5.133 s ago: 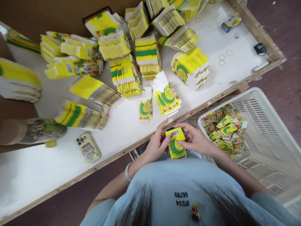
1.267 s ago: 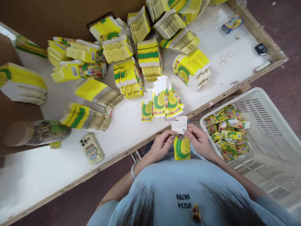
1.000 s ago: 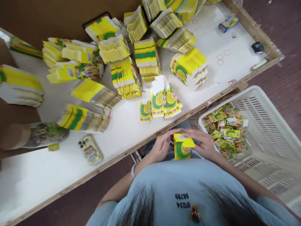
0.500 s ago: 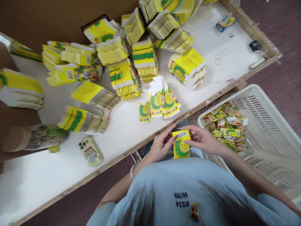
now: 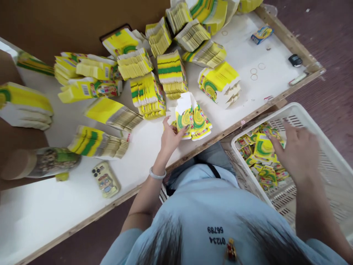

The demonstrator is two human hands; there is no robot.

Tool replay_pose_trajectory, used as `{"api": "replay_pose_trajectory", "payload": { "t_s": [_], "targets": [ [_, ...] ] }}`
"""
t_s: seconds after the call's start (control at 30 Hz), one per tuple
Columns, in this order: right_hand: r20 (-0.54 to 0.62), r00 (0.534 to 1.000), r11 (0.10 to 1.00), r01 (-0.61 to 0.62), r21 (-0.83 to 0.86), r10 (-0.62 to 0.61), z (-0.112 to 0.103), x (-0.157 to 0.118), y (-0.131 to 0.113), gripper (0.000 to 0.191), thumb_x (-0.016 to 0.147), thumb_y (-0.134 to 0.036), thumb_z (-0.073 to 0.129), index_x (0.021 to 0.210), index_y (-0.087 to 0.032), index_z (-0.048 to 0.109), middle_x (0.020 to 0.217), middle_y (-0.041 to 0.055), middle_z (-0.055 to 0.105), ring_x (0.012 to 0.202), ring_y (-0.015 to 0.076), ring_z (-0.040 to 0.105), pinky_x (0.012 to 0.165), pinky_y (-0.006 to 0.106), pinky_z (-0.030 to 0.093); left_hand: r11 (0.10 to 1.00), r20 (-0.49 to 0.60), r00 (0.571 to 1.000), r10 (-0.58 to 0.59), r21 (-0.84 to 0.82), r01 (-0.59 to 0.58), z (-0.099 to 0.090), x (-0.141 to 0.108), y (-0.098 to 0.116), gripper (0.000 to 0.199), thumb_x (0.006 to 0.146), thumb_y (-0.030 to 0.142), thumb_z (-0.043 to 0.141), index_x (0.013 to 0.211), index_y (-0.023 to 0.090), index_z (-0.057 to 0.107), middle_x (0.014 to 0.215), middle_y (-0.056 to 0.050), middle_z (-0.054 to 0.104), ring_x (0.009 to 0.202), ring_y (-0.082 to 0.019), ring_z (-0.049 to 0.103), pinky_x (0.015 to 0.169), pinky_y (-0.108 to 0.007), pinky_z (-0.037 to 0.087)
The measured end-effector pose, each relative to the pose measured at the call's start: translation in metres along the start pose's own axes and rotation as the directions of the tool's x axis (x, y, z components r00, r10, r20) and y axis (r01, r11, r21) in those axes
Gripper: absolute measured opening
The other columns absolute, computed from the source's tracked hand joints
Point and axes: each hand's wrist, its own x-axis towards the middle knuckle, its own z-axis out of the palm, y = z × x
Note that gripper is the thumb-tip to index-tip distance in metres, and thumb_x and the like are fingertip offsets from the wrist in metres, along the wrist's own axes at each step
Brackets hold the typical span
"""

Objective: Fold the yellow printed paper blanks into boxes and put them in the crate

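At the table's front edge, my left hand (image 5: 171, 137) is curled around a small yellow carton (image 5: 173, 119), its thumb over the printed flat cartons (image 5: 198, 118) beside it. The hand covers most of that small carton. Over the white plastic basket (image 5: 296, 110), my right hand (image 5: 299, 152) is blurred, with thumb and fingers apart and nothing in them. Just left of its thumb, a yellow and green box (image 5: 263, 147) rests on a heap of similar small boxes (image 5: 268, 176) inside the basket.
Stacks of folded yellow cartons (image 5: 172, 73) spread across the white table (image 5: 143, 147). A phone (image 5: 106, 179) and a jar (image 5: 55, 162) lie at left. Rubber bands (image 5: 254, 74), a blue box (image 5: 261, 34) and a black object (image 5: 295, 60) are at right. A wooden rim (image 5: 226, 129) edges the table.
My hands have parted. The yellow box they held now lies in the basket. My left hand moved up onto the flat cartons; my right hand moved right, over the basket, and its fingers are spread.
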Motion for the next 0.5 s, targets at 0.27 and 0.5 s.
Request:
{"api": "replay_pose_trajectory", "payload": {
  "t_s": [0.27,0.5],
  "targets": [
    [0.037,0.999,0.447,-0.031,0.894,-0.003,0.079,-0.02,-0.136,0.045,0.103,-0.057,0.052,0.141,-0.033,0.047,0.122,0.0084,0.071,0.116,0.0235,0.073,0.104,0.047,0.06,0.799,-0.142,0.796,0.588,-0.051,-0.599,0.002,-0.062,0.023,0.031,0.103,0.031,0.058,0.132,0.022,0.053,0.059,0.011,0.043,0.046,-0.01,0.04,0.05,-0.023,0.031],
    [0.144,0.983,0.282,-0.17,0.944,0.112,0.118,-0.027,-0.191,0.038,0.101,-0.06,0.051,0.121,-0.028,0.053,0.094,0.0026,0.068,0.087,0.0212,0.073,0.08,0.036,0.064,0.718,-0.005,0.718,0.696,0.055,-0.694,0.012,-0.092,0.035,0.02,0.102,0.022,0.055,0.121,0.02,0.06,0.081,-0.001,0.068,0.068,-0.015,0.062,0.062,-0.026,0.048]
  ]
}}
